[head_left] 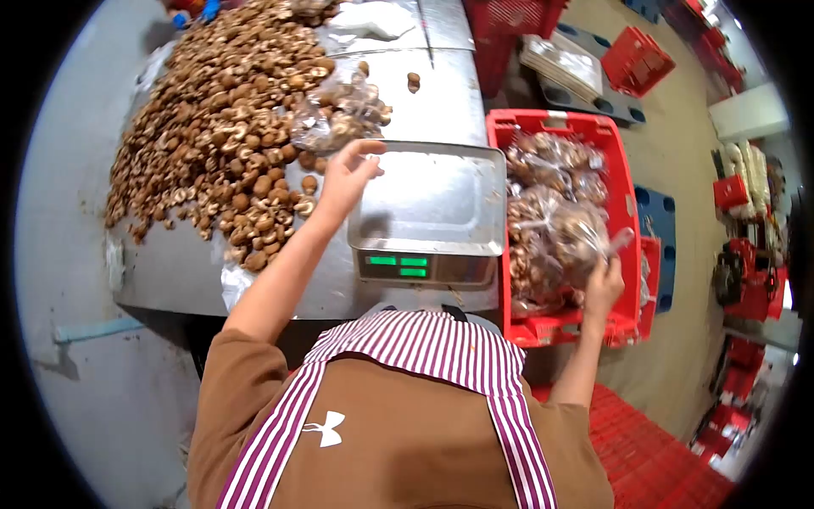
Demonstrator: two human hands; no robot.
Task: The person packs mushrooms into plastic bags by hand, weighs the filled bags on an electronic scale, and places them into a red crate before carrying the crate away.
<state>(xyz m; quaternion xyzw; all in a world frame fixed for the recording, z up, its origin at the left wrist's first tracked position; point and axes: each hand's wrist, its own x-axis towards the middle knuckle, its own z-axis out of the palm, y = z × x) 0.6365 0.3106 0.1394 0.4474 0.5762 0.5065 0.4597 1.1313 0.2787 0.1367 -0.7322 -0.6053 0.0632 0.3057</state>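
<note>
My right hand [602, 288] is closed round the gathered neck of a clear bag of mushrooms [578, 231], over the red crate [629, 204]. More bagged mushrooms [543, 161] lie inside that crate. My left hand [346, 180] is empty, fingers bent and apart, by the upper left corner of the scale [432, 199]. Nothing rests on the scale's metal pan, and green digits glow on its front display [397, 265]. Just beyond my left hand, another clear bag [343, 114] with mushrooms lies against a big heap of loose brown mushrooms [229, 127].
The metal table [449, 102] carries a stray mushroom [414, 81] and white plastic bags [373, 19] at the far end. Red crates [509, 21] stand behind it. At the right are a blue pallet [655, 246] and another red crate [638, 61] on the floor.
</note>
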